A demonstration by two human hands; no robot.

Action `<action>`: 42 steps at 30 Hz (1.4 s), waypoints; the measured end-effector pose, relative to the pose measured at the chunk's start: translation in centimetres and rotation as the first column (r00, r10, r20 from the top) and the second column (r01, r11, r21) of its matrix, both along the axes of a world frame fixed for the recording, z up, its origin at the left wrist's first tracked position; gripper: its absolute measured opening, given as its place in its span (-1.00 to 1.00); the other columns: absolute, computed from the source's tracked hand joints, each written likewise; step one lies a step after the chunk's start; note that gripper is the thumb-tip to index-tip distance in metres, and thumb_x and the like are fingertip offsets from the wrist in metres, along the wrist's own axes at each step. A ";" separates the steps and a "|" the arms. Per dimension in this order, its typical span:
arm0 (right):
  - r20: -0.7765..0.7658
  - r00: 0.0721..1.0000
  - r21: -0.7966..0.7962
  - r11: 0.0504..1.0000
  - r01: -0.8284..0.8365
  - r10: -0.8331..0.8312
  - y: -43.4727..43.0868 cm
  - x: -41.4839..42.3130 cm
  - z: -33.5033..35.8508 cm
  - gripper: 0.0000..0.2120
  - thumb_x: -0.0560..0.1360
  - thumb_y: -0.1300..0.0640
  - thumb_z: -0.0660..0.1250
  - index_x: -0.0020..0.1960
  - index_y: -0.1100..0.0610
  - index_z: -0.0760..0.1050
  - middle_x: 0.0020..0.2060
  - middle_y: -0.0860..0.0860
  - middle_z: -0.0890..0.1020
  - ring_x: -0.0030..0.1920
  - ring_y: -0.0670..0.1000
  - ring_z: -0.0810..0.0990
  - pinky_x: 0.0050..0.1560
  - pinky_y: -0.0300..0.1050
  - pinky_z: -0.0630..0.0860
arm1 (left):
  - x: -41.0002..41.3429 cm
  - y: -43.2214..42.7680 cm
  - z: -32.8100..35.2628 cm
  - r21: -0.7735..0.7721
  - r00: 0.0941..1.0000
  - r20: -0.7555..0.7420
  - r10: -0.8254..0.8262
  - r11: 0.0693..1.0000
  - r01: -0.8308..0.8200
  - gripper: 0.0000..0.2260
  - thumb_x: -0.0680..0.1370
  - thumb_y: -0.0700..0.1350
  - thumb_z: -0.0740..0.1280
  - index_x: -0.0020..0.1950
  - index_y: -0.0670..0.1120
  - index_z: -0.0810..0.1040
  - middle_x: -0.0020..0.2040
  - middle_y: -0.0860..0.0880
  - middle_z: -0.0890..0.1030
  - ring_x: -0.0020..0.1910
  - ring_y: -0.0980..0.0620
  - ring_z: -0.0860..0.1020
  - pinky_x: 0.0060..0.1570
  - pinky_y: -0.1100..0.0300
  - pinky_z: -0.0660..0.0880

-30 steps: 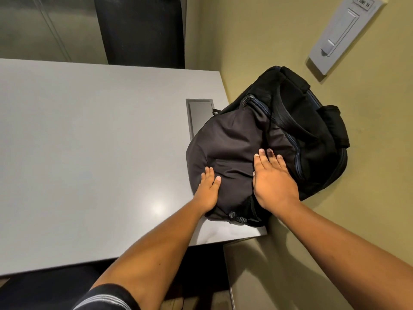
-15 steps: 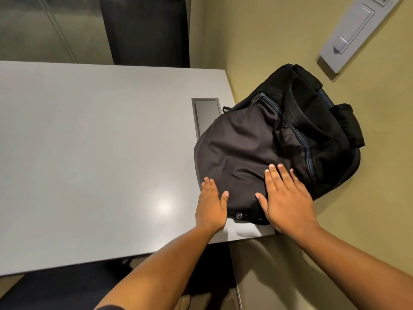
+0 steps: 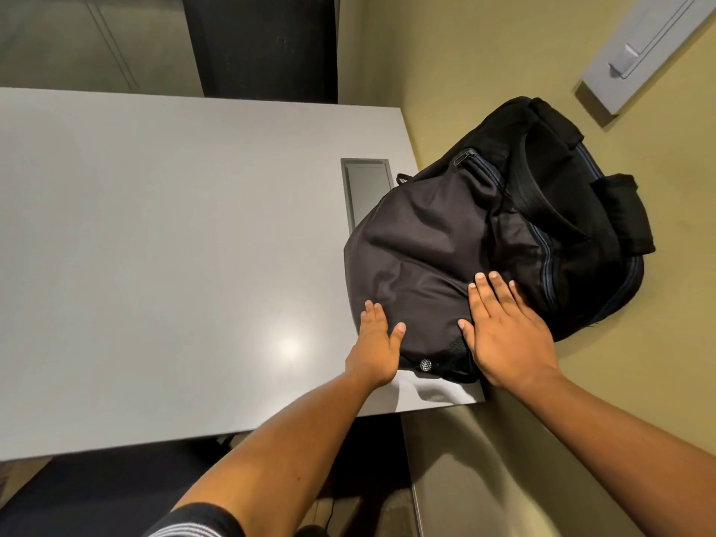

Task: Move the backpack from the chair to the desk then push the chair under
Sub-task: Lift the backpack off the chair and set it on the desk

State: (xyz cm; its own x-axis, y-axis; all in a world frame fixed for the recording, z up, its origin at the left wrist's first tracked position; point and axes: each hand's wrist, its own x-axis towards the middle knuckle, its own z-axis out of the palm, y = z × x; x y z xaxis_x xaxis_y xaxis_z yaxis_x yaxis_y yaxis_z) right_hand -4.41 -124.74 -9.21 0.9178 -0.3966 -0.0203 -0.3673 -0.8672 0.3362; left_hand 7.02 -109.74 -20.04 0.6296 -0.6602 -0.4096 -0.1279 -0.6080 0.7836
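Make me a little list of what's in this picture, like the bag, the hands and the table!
backpack: black backpack lying on the desk's right end, against the wall
desk: grey desk, bare to the left of the bag
left hand: left hand flat and open at the bag's near left edge
right hand: right hand flat and open on top of the bag
desk hatch: dark cable hatch partly under the bag
wall: switch plate above the bag

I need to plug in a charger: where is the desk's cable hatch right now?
In the head view, the cable hatch is set into the desk near its far right corner, just left of the backpack, which covers its near right edge.
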 end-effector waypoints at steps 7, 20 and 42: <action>-0.020 1.000 -0.002 1.000 -0.002 0.002 -1.1 0.8 -0.1 -0.39 0.56 -0.08 -0.04 0.41 0.33 0.33 0.43 0.23 0.38 0.49 0.18 0.24 0.50 0.05 0.04 | 2.2 -1.4 1.3 0.013 0.995 -0.091 -0.052 0.999 0.053 -0.38 0.68 0.11 0.01 0.57 -0.20 -0.16 0.59 -0.14 -0.22 0.56 -0.12 -0.18 0.49 0.05 -0.14; 0.001 0.999 0.011 0.999 -0.040 0.040 -1.0 0.5 -0.1 -0.39 0.57 -0.11 -0.03 0.42 0.28 0.35 0.43 0.20 0.38 0.50 0.16 0.23 0.50 0.07 0.09 | 1.2 -0.1 1.2 0.087 0.990 0.122 -0.066 0.995 0.056 -0.39 0.66 0.14 0.01 0.59 -0.13 -0.12 0.61 -0.07 -0.14 0.58 -0.06 -0.08 0.52 0.00 0.04; 0.164 0.960 0.150 0.956 -0.251 0.226 2.4 -2.0 -0.3 -0.50 0.60 -0.10 0.05 0.39 0.16 0.43 0.38 0.09 0.47 0.46 0.08 0.33 0.44 0.06 0.24 | 0.0 1.7 2.5 0.144 0.895 0.419 -0.155 0.984 0.103 -0.34 0.64 0.19 0.08 0.59 -0.09 -0.09 0.61 -0.04 -0.08 0.57 -0.03 -0.03 0.48 0.07 0.11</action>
